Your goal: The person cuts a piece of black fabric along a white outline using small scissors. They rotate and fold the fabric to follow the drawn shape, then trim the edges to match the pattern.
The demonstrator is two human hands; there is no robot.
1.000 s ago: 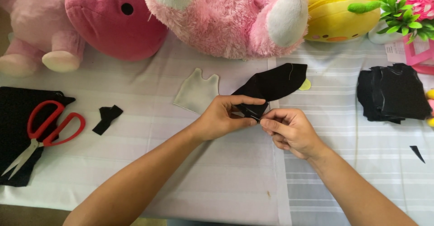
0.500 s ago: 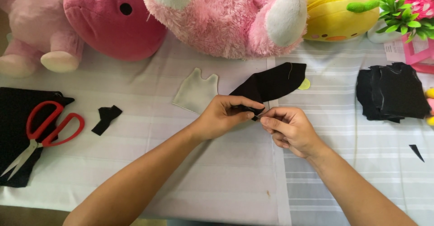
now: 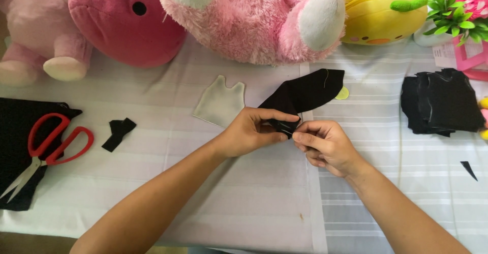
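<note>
Barely shifted since half a second back: both hands same spot mid-desk, black fabric piece (image 3: 305, 95) same angle, maybe slightly more pinched together. Left hand (image 3: 254, 131) closed around near end of fabric piece, thumb and fingers clamped on it. Right hand (image 3: 325, 144) curled, fingertips pinching same end from other side, touching left fingertips; looks like a fine thread or needle between them, too small to confirm. Far end of fabric piece raised toward pink plush toy (image 3: 254, 17), over white striped cloth on desk (image 3: 254, 203).

For doing it well: keep both pinches close together on edge, hold fabric taut, work in small steps, keep free end off cream cut-out (image 3: 221, 101).

Elsewhere: red scissors (image 3: 48, 150) on black cloth at left, small black scrap (image 3: 118, 133) beside it, stack of black pieces (image 3: 442, 101) at right, tiny black sliver (image 3: 468, 169) near right edge, yellow plush (image 3: 384, 10) at back.

Hard to make out: what exactly sits between fingertips, whether pale line on fabric piece is stitching. Plush toys cut off at top; black cloth under scissors cut by left edge.
</note>
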